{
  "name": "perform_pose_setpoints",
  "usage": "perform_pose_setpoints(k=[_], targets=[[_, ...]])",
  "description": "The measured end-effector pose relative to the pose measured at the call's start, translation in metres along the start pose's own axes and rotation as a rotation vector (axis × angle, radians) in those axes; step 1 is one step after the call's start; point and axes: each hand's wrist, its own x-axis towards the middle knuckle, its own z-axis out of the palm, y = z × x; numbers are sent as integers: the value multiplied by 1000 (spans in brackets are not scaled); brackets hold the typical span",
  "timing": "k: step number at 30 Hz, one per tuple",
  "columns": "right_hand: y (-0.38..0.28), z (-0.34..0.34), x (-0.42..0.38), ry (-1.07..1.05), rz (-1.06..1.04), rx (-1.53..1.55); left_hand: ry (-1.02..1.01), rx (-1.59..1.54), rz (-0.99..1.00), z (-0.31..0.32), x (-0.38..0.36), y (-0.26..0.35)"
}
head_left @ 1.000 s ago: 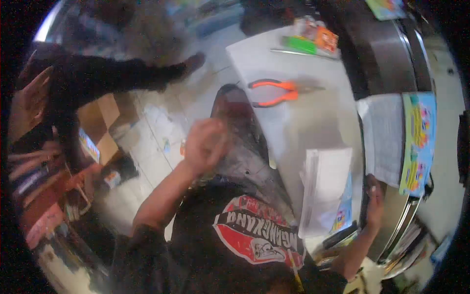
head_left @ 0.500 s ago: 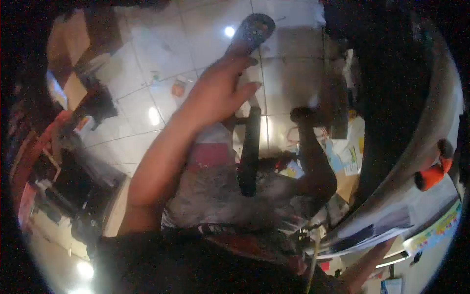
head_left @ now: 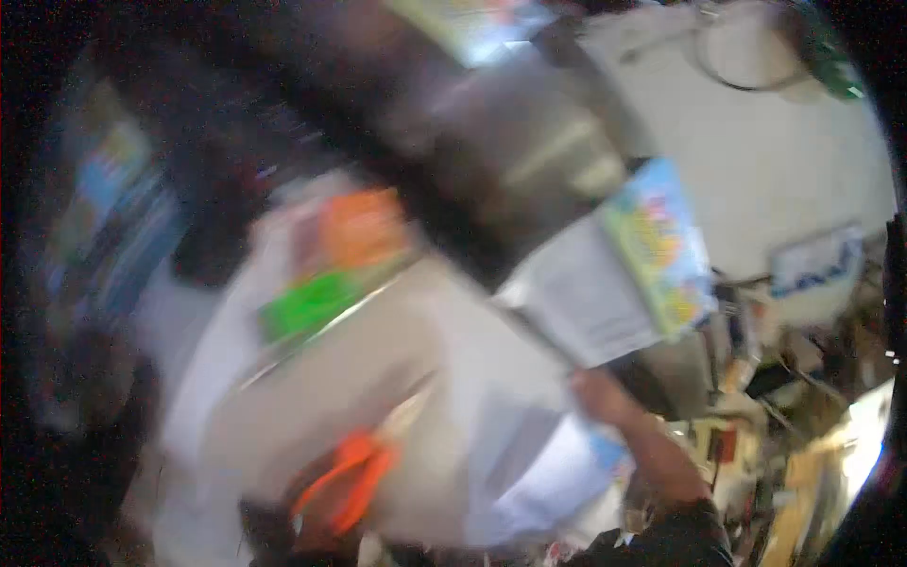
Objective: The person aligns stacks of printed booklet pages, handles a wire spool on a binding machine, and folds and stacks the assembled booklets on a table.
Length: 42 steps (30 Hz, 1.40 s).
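My right hand (head_left: 597, 395) reaches in from the lower right, at the edge of the pale desktop (head_left: 453, 331). Motion blur smears its fingers, and I cannot tell whether they hold anything. Just beyond the fingertips lies a white sheet (head_left: 595, 293) joined to a colourful printed page (head_left: 657, 250). Below the hand, more white papers (head_left: 557, 472) rest on the desktop. A blurred orange looped thing (head_left: 364, 477), like scissor handles, lies near the bottom. My left hand does not show.
Farther off on the desktop, a bright green block (head_left: 310, 304) lies beside an orange block (head_left: 364, 227). A dark grey panel (head_left: 453, 123) stands past the desk edge. On the right are a white surface (head_left: 775, 161) and a crowd of mixed items (head_left: 746, 369).
The view has swung from the tiled floor to the desk on the right. My left hand, earlier holding a black remote control, has left the view. My right hand now shows.
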Motion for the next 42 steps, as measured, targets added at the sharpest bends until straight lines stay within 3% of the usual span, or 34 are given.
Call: perform_pose_setpoints(k=[4, 6, 7, 10, 15, 24, 29, 32, 33, 34, 35, 37, 38, 42], targets=[[-55, -33, -4, -140, 56, 74, -25, 27, -109, 7, 32, -7], [-48, -36, -7, -162, -19, 155, -29, 23, -140, 14, 40, -8], [-36, -24, -9, 12, -189, 178, -28, 11, -166, 14, 43, -13], [-32, -18, -5, 50, -191, 258, -25, -10, -199, 19, 51, -20], [-33, -20, -11, -1, -102, 233, -41, -36, -215, 30, 51, -30], [-30, -18, -10, 46, -166, 311, -10, -226, -273, 46, 38, -49], [-37, -24, -9, 84, -144, 230, 228, -908, -324, 57, -37, -62], [-15, -10, -10, 55, -47, 154, 401, -1160, -383, 43, -112, -26], [-9, -9, -6, 12, -15, 125, 457, -1225, -409, 36, -134, -8], [-9, -8, -6, 134, -116, 130, 495, -1285, -417, 26, -149, 13], [-21, -23, -11, 68, -29, 187, 542, -1339, -420, 19, -162, 29], [-12, -19, -2, 129, -162, 183, 623, -1449, -400, 4, -179, 57], [-7, -21, 3, -27, -154, 290, 659, -1472, -392, 0, -192, 64], [-18, -33, -7, 33, -158, 212, 791, -1564, -375, -6, -236, 88]])
